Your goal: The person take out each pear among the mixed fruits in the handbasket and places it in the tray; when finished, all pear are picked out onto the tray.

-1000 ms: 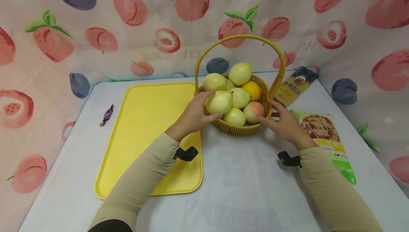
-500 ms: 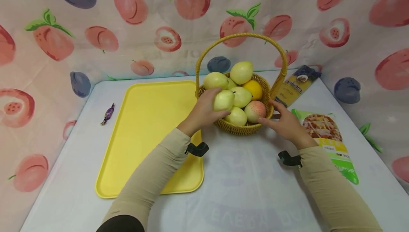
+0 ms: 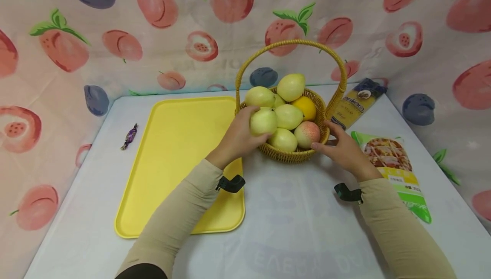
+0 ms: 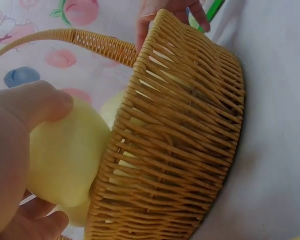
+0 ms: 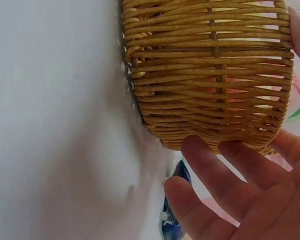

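My left hand [image 3: 238, 137] grips a pale green pear [image 3: 263, 121] at the left rim of a wicker basket [image 3: 285, 156]. In the left wrist view the thumb and fingers lie round the pear [image 4: 70, 155], close against the basket's rim. Several more pale green pears [image 3: 290, 88], a yellow-orange fruit [image 3: 304, 107] and a peach [image 3: 307, 134] fill the basket. On the basket's right side, my right hand [image 3: 345, 150] holds the rim, its thumb near the peach. The right wrist view has its fingertips [image 5: 200, 150] against the woven outer wall.
A yellow tray [image 3: 180, 151] lies to the left, partly under my left forearm. Beyond it is a purple-wrapped candy [image 3: 129, 136]. Right of the basket lie an ankara packet [image 3: 356, 104] and a green food bag [image 3: 395, 172]. The tall basket handle [image 3: 291, 42] arches over the fruit.
My left hand shifts slightly right with the pear, then back left, staying by the basket's left rim. My right hand keeps its hold on the basket.
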Demonstrator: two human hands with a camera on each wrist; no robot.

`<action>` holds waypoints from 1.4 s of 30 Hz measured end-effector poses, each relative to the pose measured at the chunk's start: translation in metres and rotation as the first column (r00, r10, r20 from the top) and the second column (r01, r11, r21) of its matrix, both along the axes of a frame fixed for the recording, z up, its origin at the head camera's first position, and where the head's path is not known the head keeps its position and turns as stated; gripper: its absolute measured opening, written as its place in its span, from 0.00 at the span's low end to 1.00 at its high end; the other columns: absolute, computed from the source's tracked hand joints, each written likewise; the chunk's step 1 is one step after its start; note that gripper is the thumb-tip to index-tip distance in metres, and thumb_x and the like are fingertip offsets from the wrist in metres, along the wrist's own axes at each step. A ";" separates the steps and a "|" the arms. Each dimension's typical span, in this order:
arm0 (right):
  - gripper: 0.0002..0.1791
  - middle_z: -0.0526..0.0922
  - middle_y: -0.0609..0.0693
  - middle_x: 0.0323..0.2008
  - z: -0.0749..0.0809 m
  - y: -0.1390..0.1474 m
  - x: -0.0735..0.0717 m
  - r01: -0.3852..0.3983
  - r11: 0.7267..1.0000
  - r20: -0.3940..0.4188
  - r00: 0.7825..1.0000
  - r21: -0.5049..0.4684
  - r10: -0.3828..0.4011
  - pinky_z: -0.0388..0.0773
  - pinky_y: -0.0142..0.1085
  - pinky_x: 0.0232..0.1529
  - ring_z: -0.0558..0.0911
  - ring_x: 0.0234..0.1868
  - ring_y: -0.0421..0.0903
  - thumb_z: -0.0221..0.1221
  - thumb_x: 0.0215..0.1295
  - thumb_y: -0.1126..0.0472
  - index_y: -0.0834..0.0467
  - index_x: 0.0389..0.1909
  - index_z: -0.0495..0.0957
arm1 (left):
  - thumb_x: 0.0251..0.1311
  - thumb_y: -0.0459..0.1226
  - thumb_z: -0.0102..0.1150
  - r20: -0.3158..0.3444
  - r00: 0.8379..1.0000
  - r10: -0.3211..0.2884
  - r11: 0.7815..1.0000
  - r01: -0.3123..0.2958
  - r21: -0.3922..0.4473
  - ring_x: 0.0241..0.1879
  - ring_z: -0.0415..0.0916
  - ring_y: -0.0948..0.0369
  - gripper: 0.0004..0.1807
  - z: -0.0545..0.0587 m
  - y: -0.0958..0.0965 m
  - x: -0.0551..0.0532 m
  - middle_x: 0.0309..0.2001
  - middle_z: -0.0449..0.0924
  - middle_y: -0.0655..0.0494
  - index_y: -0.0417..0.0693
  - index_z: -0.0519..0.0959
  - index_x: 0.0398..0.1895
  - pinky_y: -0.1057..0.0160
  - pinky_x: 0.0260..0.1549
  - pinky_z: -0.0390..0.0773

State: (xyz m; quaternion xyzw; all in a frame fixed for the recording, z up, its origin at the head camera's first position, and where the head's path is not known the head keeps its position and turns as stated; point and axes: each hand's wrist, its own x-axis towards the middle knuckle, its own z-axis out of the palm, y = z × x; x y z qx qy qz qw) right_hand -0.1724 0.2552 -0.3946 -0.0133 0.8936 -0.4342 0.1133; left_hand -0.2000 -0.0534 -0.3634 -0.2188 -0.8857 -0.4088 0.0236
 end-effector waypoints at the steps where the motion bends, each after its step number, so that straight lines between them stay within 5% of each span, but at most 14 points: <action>1: 0.60 0.51 0.63 0.77 0.000 0.000 0.000 0.000 1.000 0.001 1.000 -0.003 0.000 0.70 0.61 0.58 0.68 0.65 0.65 0.64 0.61 0.34 0.55 0.81 0.40 | 0.59 0.42 0.71 -0.005 1.000 0.002 1.000 -0.002 0.002 0.62 0.67 0.48 0.41 0.000 -0.002 0.002 0.66 0.65 0.40 0.36 0.62 0.70 0.51 0.60 0.69; 12: 0.59 0.50 0.65 0.77 -0.001 0.000 0.000 -0.001 1.000 -0.006 1.000 -0.019 0.001 0.71 0.61 0.58 0.69 0.65 0.65 0.64 0.62 0.35 0.56 0.81 0.40 | 0.59 0.40 0.70 -0.050 0.999 -0.007 1.000 0.007 -0.003 0.63 0.65 0.48 0.42 -0.001 -0.018 0.012 0.66 0.64 0.40 0.41 0.61 0.74 0.48 0.59 0.69; 19: 0.59 0.48 0.66 0.77 -0.001 0.000 -0.001 0.004 0.999 0.006 1.000 -0.034 -0.004 0.71 0.60 0.58 0.69 0.65 0.66 0.64 0.62 0.35 0.55 0.81 0.39 | 0.58 0.40 0.71 -0.005 1.000 -0.020 1.000 0.020 0.019 0.65 0.64 0.48 0.43 0.003 -0.031 0.019 0.68 0.63 0.40 0.40 0.61 0.74 0.49 0.60 0.70; 31: 0.59 0.49 0.67 0.76 -0.001 -0.001 -0.001 0.007 0.999 0.022 1.000 -0.037 -0.007 0.70 0.60 0.59 0.69 0.64 0.65 0.64 0.62 0.35 0.55 0.81 0.39 | 0.56 0.35 0.74 -0.019 0.999 -0.046 0.999 0.046 -0.013 0.63 0.67 0.49 0.39 0.002 -0.073 0.030 0.66 0.67 0.42 0.41 0.66 0.71 0.48 0.51 0.78; 36: 0.60 0.49 0.67 0.76 0.000 -0.001 -0.001 0.009 0.999 0.028 1.000 -0.033 -0.008 0.70 0.60 0.59 0.69 0.64 0.65 0.64 0.62 0.34 0.55 0.81 0.39 | 0.57 0.33 0.73 0.012 1.000 0.013 0.999 -0.013 -0.038 0.64 0.66 0.46 0.40 -0.001 -0.092 0.025 0.68 0.65 0.40 0.40 0.65 0.72 0.48 0.48 0.80; 42: 0.60 0.49 0.67 0.76 0.001 -0.001 -0.001 0.008 1.000 0.026 1.000 -0.022 -0.008 0.70 0.60 0.59 0.69 0.65 0.65 0.64 0.61 0.34 0.54 0.81 0.39 | 0.59 0.35 0.72 0.055 0.993 0.109 0.992 -0.105 -0.074 0.65 0.65 0.44 0.41 -0.007 -0.114 0.006 0.70 0.63 0.39 0.41 0.63 0.74 0.46 0.50 0.78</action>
